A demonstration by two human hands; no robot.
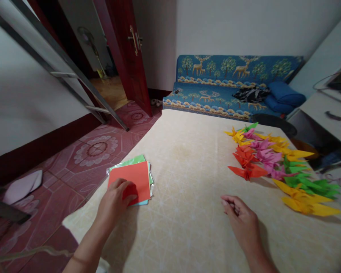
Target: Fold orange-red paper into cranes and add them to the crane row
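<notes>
I have the stack of square paper (pixel 140 180) at nine o'clock on the pale, faintly patterned tablecloth (pixel 182 212), near its edge; the top sheet is a flat, bright orange-red with crisp corners and looks unfolded; a green sheet (pixel 136 159) peeks out past its twelve o'clock side, light blue shows along the six o'clock side, and shiny clear plastic (pixel 152 188) crinkles around the rim of the pile.

My left hand (pixel 113 199) comes in from seven o'clock and rests on the red sheet; its fingers are bent and bunched close together, the thumb set apart from them over the paper's lower part; whether it pinches any sheet I cannot tell.

My right hand (pixel 243 220) sits at four o'clock, low over the cloth, with nothing visible in it; its fingers curl loosely inward, the thumb tip close to the index tip; whether those tips touch I cannot tell.

From two to three o'clock lie the folded paper cranes (pixel 268 157), grouped by colour in yellow, pink, red and green, wings spread and points sharp; beyond the table, at one o'clock, stands a blue sofa (pixel 204 91) patterned with deer and trees.
</notes>
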